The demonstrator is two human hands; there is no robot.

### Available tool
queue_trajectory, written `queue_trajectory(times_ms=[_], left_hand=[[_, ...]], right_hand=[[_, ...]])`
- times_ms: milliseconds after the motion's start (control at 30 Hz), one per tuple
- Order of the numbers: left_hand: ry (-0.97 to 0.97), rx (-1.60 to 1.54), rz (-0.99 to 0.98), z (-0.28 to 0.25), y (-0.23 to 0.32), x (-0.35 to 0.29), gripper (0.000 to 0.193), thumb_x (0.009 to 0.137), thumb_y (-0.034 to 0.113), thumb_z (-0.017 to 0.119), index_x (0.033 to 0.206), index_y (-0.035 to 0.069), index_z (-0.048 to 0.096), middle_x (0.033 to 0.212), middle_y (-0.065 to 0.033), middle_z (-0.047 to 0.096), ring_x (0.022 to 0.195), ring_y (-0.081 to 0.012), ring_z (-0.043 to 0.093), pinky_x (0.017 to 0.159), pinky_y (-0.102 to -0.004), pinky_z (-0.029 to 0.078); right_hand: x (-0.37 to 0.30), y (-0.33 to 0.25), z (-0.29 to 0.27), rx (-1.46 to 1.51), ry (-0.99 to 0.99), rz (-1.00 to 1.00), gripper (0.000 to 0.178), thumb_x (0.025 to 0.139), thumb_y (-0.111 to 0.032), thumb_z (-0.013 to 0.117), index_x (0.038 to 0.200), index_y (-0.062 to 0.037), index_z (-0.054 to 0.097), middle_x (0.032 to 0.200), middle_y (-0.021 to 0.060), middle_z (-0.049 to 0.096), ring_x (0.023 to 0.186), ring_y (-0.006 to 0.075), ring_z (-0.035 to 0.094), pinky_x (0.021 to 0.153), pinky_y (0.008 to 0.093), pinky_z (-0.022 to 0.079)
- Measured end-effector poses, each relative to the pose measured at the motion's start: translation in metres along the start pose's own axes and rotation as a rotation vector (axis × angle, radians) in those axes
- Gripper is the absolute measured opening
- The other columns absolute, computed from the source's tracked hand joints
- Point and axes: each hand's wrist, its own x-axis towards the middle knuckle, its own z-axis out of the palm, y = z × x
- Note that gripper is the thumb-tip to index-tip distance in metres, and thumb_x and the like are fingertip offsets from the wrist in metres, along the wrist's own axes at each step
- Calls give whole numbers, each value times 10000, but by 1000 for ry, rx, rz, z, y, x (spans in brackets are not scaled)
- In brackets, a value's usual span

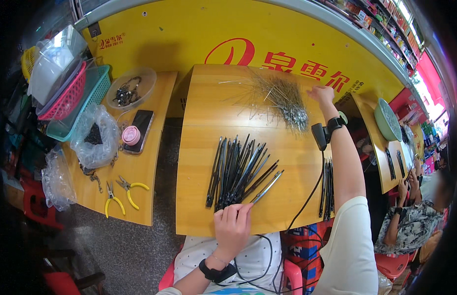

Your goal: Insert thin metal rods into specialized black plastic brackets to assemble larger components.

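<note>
My left hand (232,228) is closed at the table's near edge, its thumb and fingers on a slim black-and-silver rod (268,186) that slants up to the right. Just beyond that hand lies a fanned pile of slim black rods (235,169), some with a shiny side. My right hand (321,93) is stretched out to the far right of the table, its fingers drawn together. Anything in those fingers is too small to make out. Beside it, to the left, spreads a loose heap of thin silvery wires (285,98).
More black rods (328,189) lie along the table's right edge, under my right arm. A black cable (307,199) hangs from my right wrist across the table. On the left table are yellow-handled pliers (113,199), a phone (142,125) and plastic baskets (71,98). Another person sits at right.
</note>
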Motion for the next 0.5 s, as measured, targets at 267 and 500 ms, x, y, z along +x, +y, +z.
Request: queue_trajectory(times_ms=[267,500], left_hand=[[0,-4,-5,-3,-1,1,201,739,48,687,929,99,642,814,-6,555,756,-166,550,719,-305,339],[-2,13,-9,-3,-3,-1,196,741,50,687,926,98,644,814,-5,558,756,-164,551,719,-306,341]], right_hand=[[-30,-4,16,-95,-235,183,131,801,16,598,725,121,582,685,206,630,577,294,668,473,368,566],[-45,-21,20,-539,-315,-84,107,728,-32,660,654,45,654,593,121,638,516,193,650,472,292,548]])
